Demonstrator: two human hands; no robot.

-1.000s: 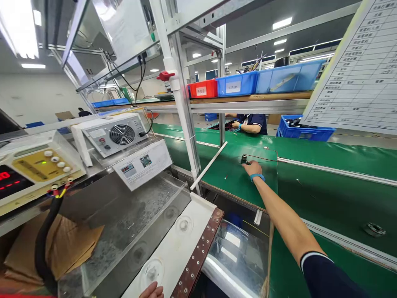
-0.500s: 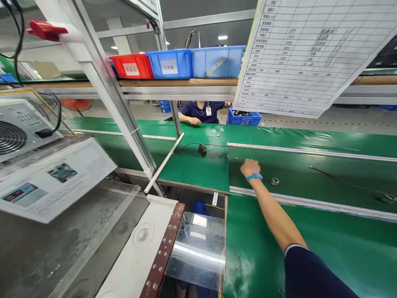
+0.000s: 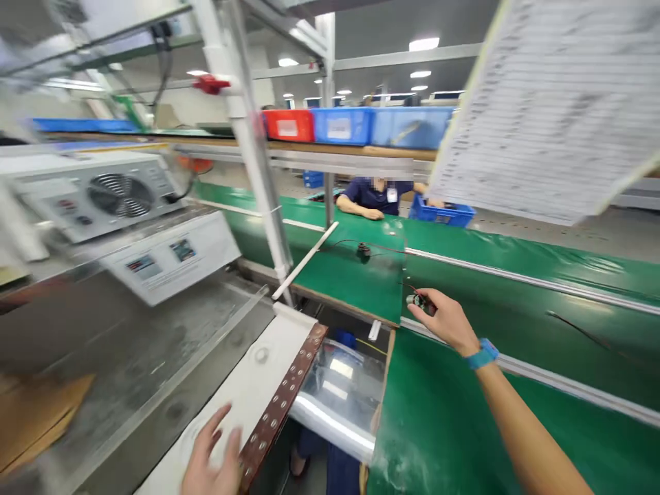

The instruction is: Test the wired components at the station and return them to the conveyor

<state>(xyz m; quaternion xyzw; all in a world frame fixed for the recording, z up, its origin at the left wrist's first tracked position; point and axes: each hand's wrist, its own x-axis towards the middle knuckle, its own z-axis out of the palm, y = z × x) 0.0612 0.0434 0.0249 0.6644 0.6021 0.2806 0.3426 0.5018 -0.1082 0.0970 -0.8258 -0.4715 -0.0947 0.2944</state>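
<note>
Well, small part: I find it in the right hand, its near side hidden by thumb and fingers, a thin reddish wire beside it
Paper sheet: too blurred for me to read from afar, cut off at the upper right
Left hand: soft with blur, cropped by the bottom edge
Green surface: smooth, faintly glossy, with a dark, stubby second part lying on it
White strip: flat, edged by a brown band dotted with rivets, near a curved clear plastic sheet
Right arm: stretched forward, blue wristband at the wrist, fingertips pinching the small part
Left fingers: parted and loosely curled over the white strip; whether they touch it, I cannot tell
</note>
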